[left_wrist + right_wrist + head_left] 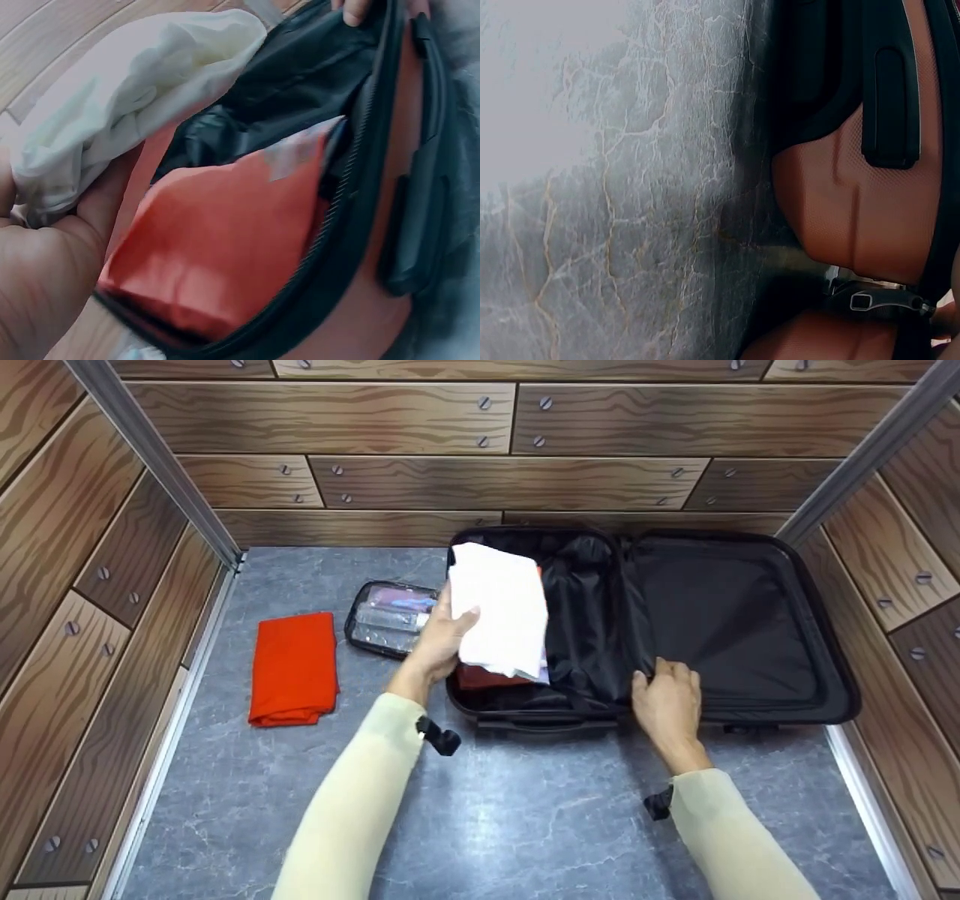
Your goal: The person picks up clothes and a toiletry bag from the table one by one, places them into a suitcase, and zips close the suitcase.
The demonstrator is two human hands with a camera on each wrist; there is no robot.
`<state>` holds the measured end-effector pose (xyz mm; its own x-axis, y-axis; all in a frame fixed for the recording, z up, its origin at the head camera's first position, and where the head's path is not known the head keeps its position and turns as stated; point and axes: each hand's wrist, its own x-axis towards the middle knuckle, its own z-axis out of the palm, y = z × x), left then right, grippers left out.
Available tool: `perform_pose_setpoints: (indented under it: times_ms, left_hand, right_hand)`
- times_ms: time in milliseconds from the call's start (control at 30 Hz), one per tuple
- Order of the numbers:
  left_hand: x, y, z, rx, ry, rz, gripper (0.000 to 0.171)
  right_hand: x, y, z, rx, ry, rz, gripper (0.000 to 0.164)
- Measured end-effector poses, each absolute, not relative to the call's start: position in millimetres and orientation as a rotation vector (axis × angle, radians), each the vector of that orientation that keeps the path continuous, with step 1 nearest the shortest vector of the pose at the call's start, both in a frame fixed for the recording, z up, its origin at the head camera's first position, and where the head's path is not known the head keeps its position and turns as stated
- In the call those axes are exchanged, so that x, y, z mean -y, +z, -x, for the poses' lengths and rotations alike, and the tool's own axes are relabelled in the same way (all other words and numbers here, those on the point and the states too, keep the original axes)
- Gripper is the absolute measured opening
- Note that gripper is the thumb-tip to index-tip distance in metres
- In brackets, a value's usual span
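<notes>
My left hand (439, 641) grips a folded white cloth (499, 607), thumb on top, above the left half of an open suitcase (727, 622). Below the white cloth, a red folded cloth (217, 247) lies inside that half, partly hidden in the head view. My right hand (667, 705) holds the suitcase's inner edge near the hinge side, its fingers bent over it. In the right wrist view the brown outer shell (825, 202) and a dark latch (885, 301) show, with the right hand only at the frame's edge.
Left of the suitcase lies a clear zip pouch (367, 641) with bottles in it, partly behind my left hand. A folded red cloth (294, 667) rests farther left on the grey marbled surface (525, 825). Wood-patterned walls (405, 416) with metal corner posts enclose the area.
</notes>
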<state>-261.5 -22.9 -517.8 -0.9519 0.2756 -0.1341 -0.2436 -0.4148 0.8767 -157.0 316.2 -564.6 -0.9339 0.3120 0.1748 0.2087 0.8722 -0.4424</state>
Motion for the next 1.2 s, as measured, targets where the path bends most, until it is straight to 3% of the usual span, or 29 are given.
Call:
perform_pose_setpoints:
  times_ms: [333, 533, 867, 1033, 1200]
  left_hand:
    - [4, -536, 263, -1.554, 2.275, 0.127, 0.086]
    - [0, -531, 261, -1.726, 2.093, 0.267, 0.081]
    - [1, -538, 266, -1.415, 2.277, 0.099, 0.083]
    - [-4, -538, 266, -1.853, 2.13, 0.167, 0.082]
    - [-12, -534, 258, -2.557, 1.563, 0.129, 0.087]
  right_hand:
    - [-316, -564, 156, 2.799, 0.623, 0.39, 0.055]
    - [-317, -563, 157, 2.818, 0.632, 0.402, 0.056]
    - [-316, -564, 157, 2.796, 0.604, 0.38, 0.056]
    - [-317, -564, 158, 2.802, 0.615, 0.387, 0.056]
    - [-317, -564, 157, 2.803, 0.628, 0.399, 0.056]
